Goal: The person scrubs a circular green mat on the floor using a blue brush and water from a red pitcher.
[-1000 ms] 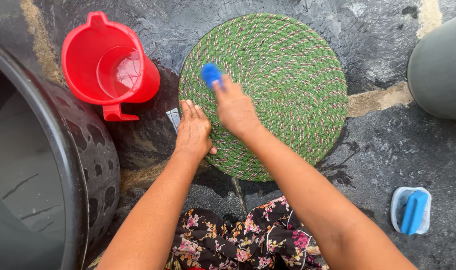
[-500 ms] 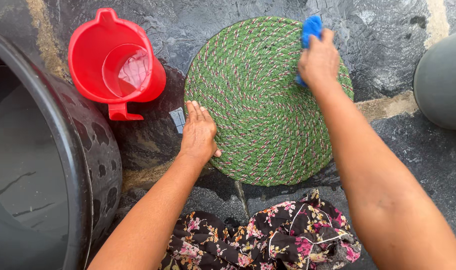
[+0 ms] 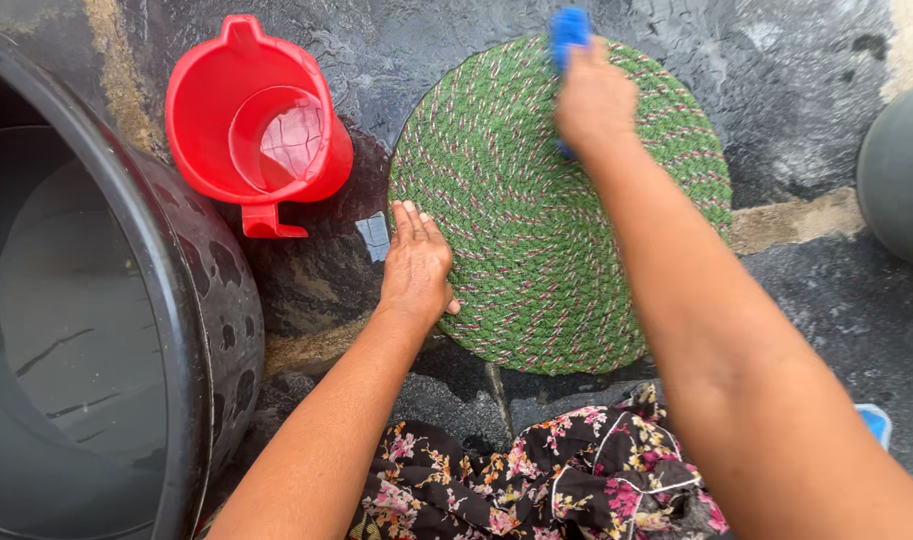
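A round green braided mat (image 3: 536, 250) lies flat on the wet dark ground. My left hand (image 3: 414, 265) presses palm-down on the mat's left edge, fingers together and flat. My right hand (image 3: 591, 100) is closed around a blue scrub brush (image 3: 569, 28) at the far upper part of the mat; only the brush's top end shows beyond my fingers. My right forearm crosses over the mat's right half and hides part of it.
A red plastic jug (image 3: 256, 125) with a handle stands left of the mat. A large black tub (image 3: 191, 330) fills the left side. A grey rounded container (image 3: 901, 170) sits at the right edge. Floral cloth (image 3: 536, 475) covers my lap; something blue (image 3: 876, 420) peeks beside my arm.
My right hand has carried the blue brush from the mat's left part across to its far upper edge. My left hand stays pressed on the left rim.
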